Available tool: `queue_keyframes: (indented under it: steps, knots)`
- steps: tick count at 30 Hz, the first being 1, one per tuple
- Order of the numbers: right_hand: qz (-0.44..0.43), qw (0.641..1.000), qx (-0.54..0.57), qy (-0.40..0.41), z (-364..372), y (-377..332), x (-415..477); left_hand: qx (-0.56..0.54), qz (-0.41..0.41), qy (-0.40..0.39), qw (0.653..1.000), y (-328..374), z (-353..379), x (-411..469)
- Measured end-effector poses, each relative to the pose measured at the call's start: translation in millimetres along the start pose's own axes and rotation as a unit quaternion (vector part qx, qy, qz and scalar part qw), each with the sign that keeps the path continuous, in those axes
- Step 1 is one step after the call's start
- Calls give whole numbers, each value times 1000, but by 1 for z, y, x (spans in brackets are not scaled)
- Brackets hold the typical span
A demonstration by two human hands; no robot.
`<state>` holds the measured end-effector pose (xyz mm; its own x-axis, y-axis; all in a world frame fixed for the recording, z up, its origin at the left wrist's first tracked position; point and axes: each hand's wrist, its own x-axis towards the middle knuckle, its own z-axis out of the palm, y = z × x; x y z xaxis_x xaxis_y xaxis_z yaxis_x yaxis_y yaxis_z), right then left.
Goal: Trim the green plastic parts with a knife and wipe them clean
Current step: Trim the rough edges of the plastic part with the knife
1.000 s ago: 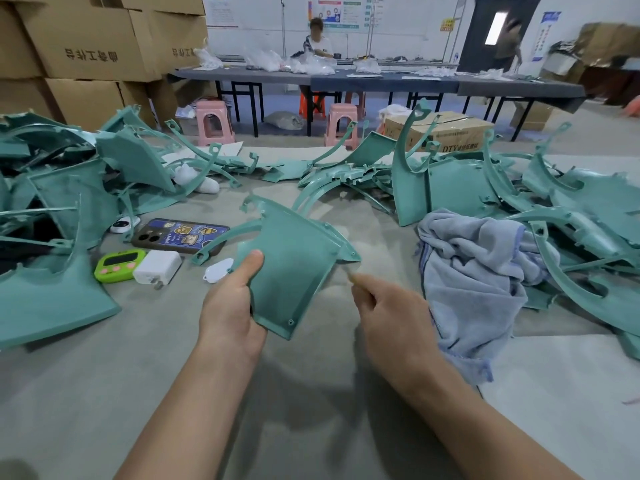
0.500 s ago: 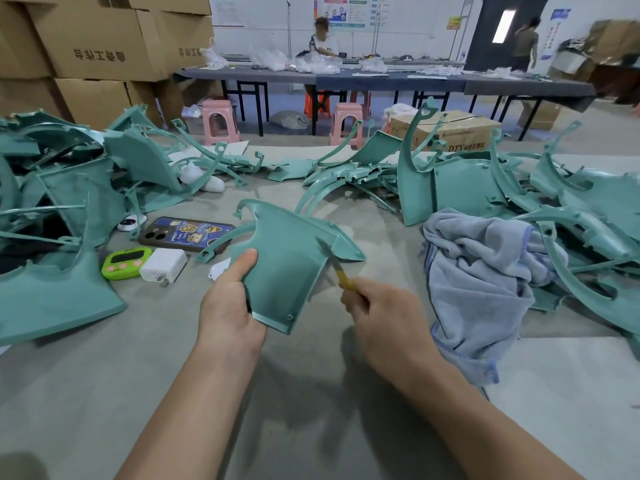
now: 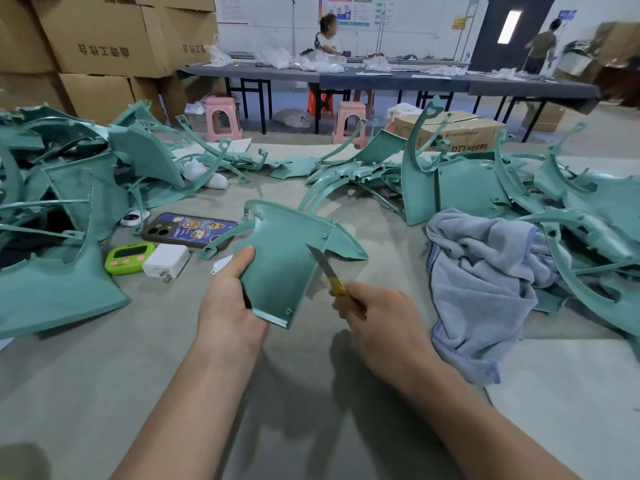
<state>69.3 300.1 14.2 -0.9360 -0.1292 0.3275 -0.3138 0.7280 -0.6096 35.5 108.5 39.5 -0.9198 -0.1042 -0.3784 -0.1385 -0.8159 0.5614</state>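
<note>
My left hand grips a green plastic part by its lower left edge and holds it tilted above the table, thumb on its face. My right hand grips a small knife with a yellow handle. Its blade lies against the part's right edge, tip pointing up and left. A crumpled grey-blue cloth lies on the table just right of my right hand.
Heaps of green parts lie at the left and at the right. A phone, a green timer and a white charger sit left of the held part. Cardboard boxes, stools and people are behind.
My right hand has brought the knife up, so the blade now lies on the part's right edge. The left hand has held the part nearly still.
</note>
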Motion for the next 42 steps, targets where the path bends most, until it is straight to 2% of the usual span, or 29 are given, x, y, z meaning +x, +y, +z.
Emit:
queue_keyframes:
  steps: [2, 4, 7, 9, 11, 13, 14, 16, 18, 19, 21, 23, 24, 27, 28, 30, 32, 34, 36, 37, 40, 42]
  knots:
    - [-15, 999, 7, -32, 2, 2, -4, 2, -1, 0, 1000, 0, -1, 0]
    - [-73, 995, -19, -59, 3, -1, -6, 4, -2, -1, 1000, 1, -1, 1]
    - [-96, 994, -3, -55, 0, -5, -5, 10, 5, -8, 1000, 2, 0, 1]
    - [-65, 998, 1, -23, -3, -3, 1, 20, 12, -6, 1000, 2, 1, 0]
    - [12, 999, 0, 38, -7, 4, 9, 31, 16, -5, 999, 1, 1, 0]
    - [68, 990, 39, 119, -15, 12, 15, 40, 5, -7, 999, 0, 1, -1]
    - [69, 986, 73, 130, -17, 13, 15, 41, -4, -8, 999, 0, 1, -2]
    - [34, 990, 120, 65, -19, 10, 8, 45, -17, -11, 999, -1, 1, -3]
    - [-25, 997, 74, -19, -13, 2, -1, 53, -27, -13, 998, -1, 2, -3]
    - [-23, 998, 58, -17, -10, 1, -1, 56, -28, -14, 998, -1, 2, -3]
    - [51, 993, 93, 58, -12, 3, 7, 59, -21, -17, 998, 0, 1, -2]
    - [78, 983, 121, 111, -18, 6, 11, 63, -12, -17, 998, 1, 1, -1]
    - [67, 983, 136, 100, -21, 7, 10, 65, -12, -17, 998, 2, 1, -1]
    - [15, 994, 111, -2, -19, 0, 1, 67, -26, -20, 997, 0, 2, -3]
    - [29, 995, 99, 3, -17, 1, 2, 65, -25, -19, 997, 0, 2, -3]
    - [83, 989, 91, 78, -19, 7, 11, 62, -17, -16, 998, 0, 2, -2]
    - [84, 982, 123, 114, -25, 12, 14, 60, -16, -9, 998, 2, 1, -1]
    - [36, 984, 163, 67, -25, 11, 8, 65, -25, -10, 998, 2, 1, -2]
    - [0, 993, 121, 1, -18, 5, 0, 67, -33, -12, 997, 1, 1, -2]
    - [8, 995, 95, 7, -14, 6, 2, 65, -31, -15, 997, 1, 1, -2]
    - [90, 987, 70, 116, -16, 13, 16, 64, -26, -15, 998, 2, 2, -3]
    - [88, 980, 128, 121, -21, 16, 14, 65, -19, -13, 998, 1, 1, -4]
